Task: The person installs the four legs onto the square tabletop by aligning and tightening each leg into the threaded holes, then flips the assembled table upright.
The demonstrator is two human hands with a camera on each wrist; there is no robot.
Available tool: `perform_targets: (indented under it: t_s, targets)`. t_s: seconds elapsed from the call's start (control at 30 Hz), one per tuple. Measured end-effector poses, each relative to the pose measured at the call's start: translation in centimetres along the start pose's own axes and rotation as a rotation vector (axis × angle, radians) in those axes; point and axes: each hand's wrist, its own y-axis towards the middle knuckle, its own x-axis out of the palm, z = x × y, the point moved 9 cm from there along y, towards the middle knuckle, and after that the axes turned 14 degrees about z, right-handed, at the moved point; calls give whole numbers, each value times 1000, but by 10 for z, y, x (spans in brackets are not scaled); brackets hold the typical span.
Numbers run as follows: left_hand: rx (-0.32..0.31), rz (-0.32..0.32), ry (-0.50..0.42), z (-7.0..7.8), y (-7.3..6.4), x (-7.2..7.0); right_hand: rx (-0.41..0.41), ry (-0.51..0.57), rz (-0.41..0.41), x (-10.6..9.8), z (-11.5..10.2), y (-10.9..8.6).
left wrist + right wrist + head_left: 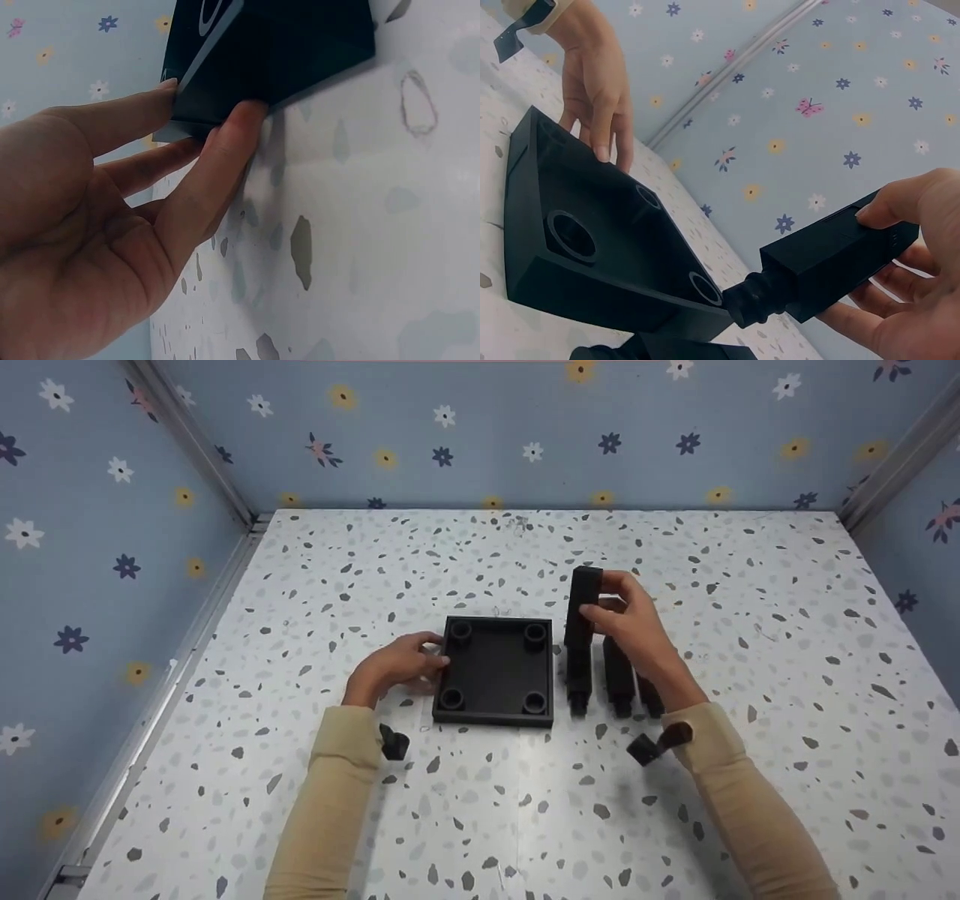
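A black square panel [491, 675] with raised edges lies on the table, a round socket in each corner. Its left edge is held by my left hand [401, 664]; in the left wrist view the thumb and fingers [214, 169] grip the wall. My right hand [634, 619] holds a black square leg [585, 596] to the right of the panel, raised off the table. In the right wrist view this leg [832, 251] shows a ribbed round peg at its lower end, pointing toward the panel [622, 247] and free of its sockets.
More black legs lie beside the panel under my right hand: one nearest the panel [579, 679], another leg [619, 679] next to it, and a partly hidden leg [651, 697]. The speckled table [480, 810] is bounded by flowered walls [495, 427] at the back and sides.
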Motion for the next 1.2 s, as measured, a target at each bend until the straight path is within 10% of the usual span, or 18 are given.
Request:
perform_targets:
  t_s: [0.77,1.2]
  targets:
    - [-5,-44,-87,0,5,3,-229,-4,14,54,-8,-3]
    - [28,-44,-56,3,4,1,-211,19,-4,93,-15,-14]
